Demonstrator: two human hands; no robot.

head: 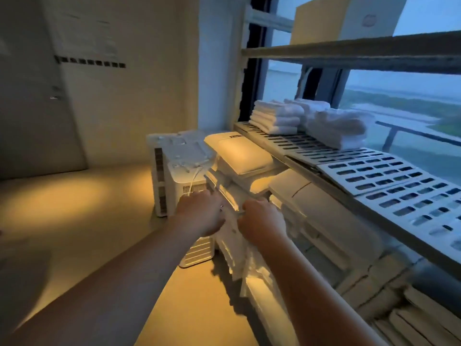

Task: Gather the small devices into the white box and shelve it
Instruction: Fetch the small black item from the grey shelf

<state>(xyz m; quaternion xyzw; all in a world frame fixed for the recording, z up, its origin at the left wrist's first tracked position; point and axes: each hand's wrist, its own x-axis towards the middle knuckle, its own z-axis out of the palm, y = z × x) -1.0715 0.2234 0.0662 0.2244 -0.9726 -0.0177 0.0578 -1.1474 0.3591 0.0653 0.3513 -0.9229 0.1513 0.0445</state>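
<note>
Your landmark is the slatted shelf (389, 171), which runs from the window corner down toward the right edge of the view. Above it sits a second shelf board (349, 49) carrying a yellowish cardboard box (349, 18). On the slatted shelf, at its far end, lie stacks of folded white towels (311, 118).

Below and in front of the slatted shelf stands a crowd of white, hard-shelled units (321, 211) — stacked and leaning, their outlines blurred, so you cannot tell one from the next with any certainty. Left of them, well clear of the shelf's front edge, stands a white appliance with vent grilles (174, 186), and thin white cables (193, 182) hang down its side.

Which of these pieces is the white box for the task cannot be told from this view; the nearest candidate is the white stack under your hands, just below the shelf's left end.

Your left hand (202, 213) is curled closed, knuckles up, on the edge of a white piece (224, 196) between the appliance and the stack. Your right hand (259, 223) is also fisted, beside the left — its fingers wrap over something white, but exactly what they hold is hidden.
</note>
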